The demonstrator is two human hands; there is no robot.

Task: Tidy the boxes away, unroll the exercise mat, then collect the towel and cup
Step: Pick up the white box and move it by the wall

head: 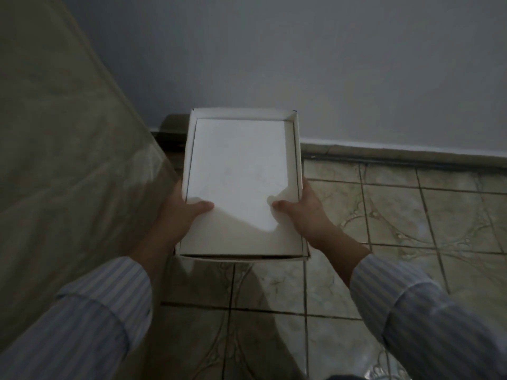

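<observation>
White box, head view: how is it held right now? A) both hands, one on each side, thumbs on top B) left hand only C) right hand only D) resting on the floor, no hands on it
A: the left hand and right hand grip opposite sides of the white box, each thumb lying on its top face, above the tiled floor.

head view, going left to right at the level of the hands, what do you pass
Plastic-covered mattress → left hand → white box → right hand → tiled floor.
</observation>
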